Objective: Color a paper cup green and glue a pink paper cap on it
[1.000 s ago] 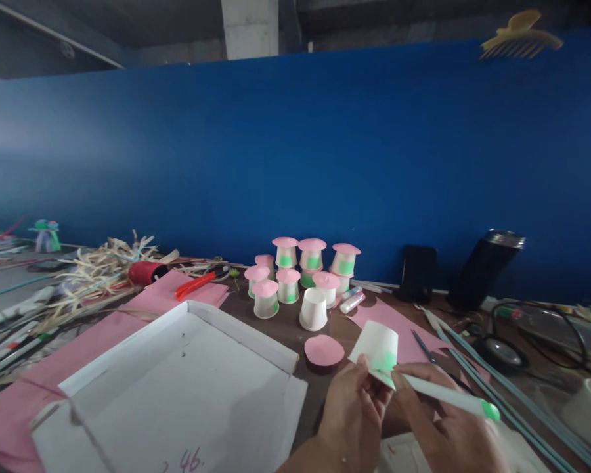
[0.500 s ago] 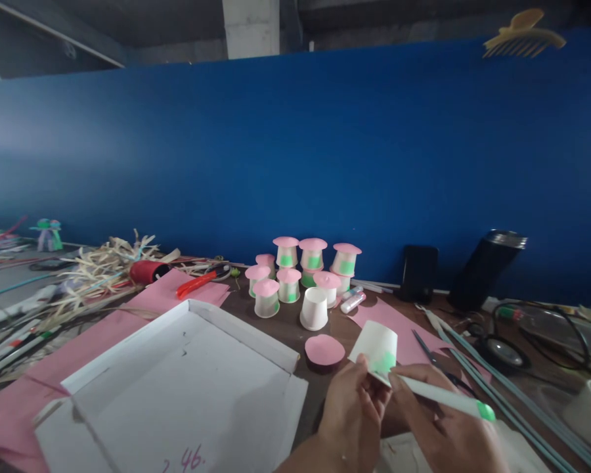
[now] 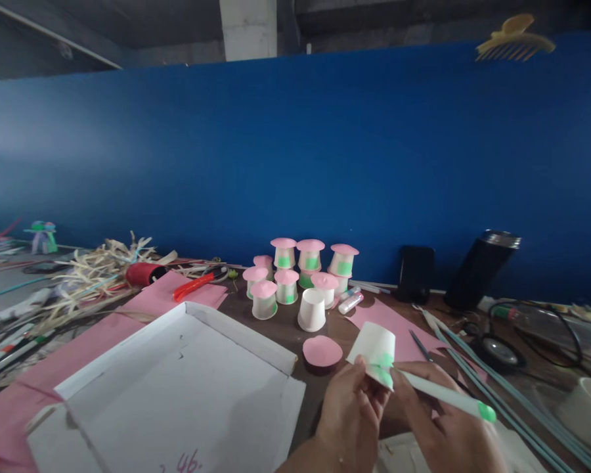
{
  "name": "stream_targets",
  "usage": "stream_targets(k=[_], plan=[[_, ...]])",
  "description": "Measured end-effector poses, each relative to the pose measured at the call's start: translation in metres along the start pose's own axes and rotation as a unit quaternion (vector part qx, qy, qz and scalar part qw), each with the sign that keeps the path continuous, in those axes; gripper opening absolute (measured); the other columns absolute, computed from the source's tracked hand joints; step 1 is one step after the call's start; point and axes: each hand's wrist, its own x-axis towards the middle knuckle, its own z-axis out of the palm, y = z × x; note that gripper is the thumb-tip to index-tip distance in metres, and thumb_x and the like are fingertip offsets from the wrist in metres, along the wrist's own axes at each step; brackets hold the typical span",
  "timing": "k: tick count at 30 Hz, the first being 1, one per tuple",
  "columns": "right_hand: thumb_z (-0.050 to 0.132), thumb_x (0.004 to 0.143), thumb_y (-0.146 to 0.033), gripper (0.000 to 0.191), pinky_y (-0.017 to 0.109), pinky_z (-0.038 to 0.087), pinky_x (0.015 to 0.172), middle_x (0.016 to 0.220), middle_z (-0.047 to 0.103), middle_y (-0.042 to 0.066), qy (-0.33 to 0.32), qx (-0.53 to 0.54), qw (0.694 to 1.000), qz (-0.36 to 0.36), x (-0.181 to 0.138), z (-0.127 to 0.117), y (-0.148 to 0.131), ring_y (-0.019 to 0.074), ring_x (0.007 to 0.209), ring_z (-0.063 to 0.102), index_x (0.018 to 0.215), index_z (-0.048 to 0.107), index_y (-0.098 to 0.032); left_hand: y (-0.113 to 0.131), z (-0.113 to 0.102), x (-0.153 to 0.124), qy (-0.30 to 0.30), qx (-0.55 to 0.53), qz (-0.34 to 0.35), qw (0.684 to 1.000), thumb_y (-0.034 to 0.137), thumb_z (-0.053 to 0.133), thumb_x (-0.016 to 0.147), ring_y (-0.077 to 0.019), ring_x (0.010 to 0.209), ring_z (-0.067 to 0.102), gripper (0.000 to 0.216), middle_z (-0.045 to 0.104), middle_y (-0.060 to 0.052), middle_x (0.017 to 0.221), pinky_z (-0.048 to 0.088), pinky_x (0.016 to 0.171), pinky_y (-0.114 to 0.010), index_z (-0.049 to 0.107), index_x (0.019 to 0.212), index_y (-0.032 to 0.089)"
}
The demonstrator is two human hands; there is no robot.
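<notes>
Probably colouring the green patch (image 3: 384, 376) on the white paper cup (image 3: 373, 341); grasping cup, tilted above the bench (image 3: 285, 332), with left hand (image 3: 350, 410), marker (image 3: 443, 395) with right hand (image 3: 446, 420). Next, likely needing steady, small strokes.

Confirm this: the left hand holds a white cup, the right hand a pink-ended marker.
Not quite: in the head view, the marker has a green end, not pink. The left hand holds the white cup, the right hand the marker.
</notes>
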Motion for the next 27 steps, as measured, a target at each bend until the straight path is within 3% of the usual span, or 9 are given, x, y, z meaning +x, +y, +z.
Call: stream_targets(k=[5, 9, 12, 19, 27], plan=[[0.051, 0.086, -0.035, 0.017, 0.022, 0.053, 0.063, 0.082, 0.068, 0.004, -0.035, 0.020, 0.999, -0.018, -0.0001, -0.0007, -0.0017, 0.0160, 0.073, 0.066, 0.089, 0.060, -0.021, -0.0010, -0.0043, 0.0027, 0.007, -0.006, -0.004, 1.000, 0.019, 0.056, 0.080, -0.0147, 0.071, 0.060, 0.011, 0.063, -0.005, 0.069, 0.045, 0.077, -0.027, 0.060, 0.072, 0.012], [0.051, 0.086, -0.033, 0.015, 0.023, 0.051, 0.066, 0.081, 0.066, 0.003, 0.030, 0.004, 0.999, -0.033, 0.0004, -0.0047, -0.0024, 0.0156, 0.075, 0.065, 0.090, 0.059, -0.022, -0.0015, -0.0064, 0.0025, -0.032, -0.009, 0.011, 0.999, 0.021, 0.055, 0.080, -0.0186, 0.084, 0.062, 0.012, 0.067, -0.010, 0.086, 0.046, 0.080, -0.029, 0.063, 0.082, 0.011], [0.052, 0.085, -0.033, 0.013, 0.022, 0.050, 0.066, 0.079, 0.066, 0.002, 0.063, 0.002, 0.997, -0.034, 0.0013, -0.0078, -0.0030, 0.0155, 0.074, 0.064, 0.089, 0.059, -0.022, -0.0010, -0.0058, 0.0020, -0.029, -0.007, 0.019, 0.999, 0.023, 0.056, 0.080, -0.0209, 0.091, 0.061, 0.016, 0.066, -0.012, 0.095, 0.046, 0.082, -0.031, 0.062, 0.088, 0.011], [0.052, 0.086, -0.032, 0.011, 0.019, 0.049, 0.066, 0.079, 0.065, 0.001, 0.047, 0.000, 0.998, -0.047, 0.0013, -0.0071, -0.0049, 0.0143, 0.076, 0.064, 0.088, 0.058, -0.023, 0.0001, -0.0046, 0.0016, -0.014, 0.021, 0.008, 1.000, 0.023, 0.055, 0.081, -0.0212, 0.094, 0.060, 0.023, 0.064, -0.012, 0.099, 0.044, 0.087, -0.032, 0.059, 0.099, 0.010], [0.051, 0.086, -0.033, 0.014, 0.021, 0.049, 0.063, 0.077, 0.065, 0.001, 0.016, -0.012, 0.999, -0.040, 0.0007, -0.0041, -0.0063, 0.0146, 0.071, 0.064, 0.087, 0.058, -0.022, 0.0000, -0.0060, 0.0031, -0.010, 0.021, 0.002, 1.000, 0.023, 0.054, 0.081, -0.0185, 0.087, 0.060, 0.017, 0.065, -0.010, 0.092, 0.044, 0.083, -0.030, 0.059, 0.092, 0.012]])
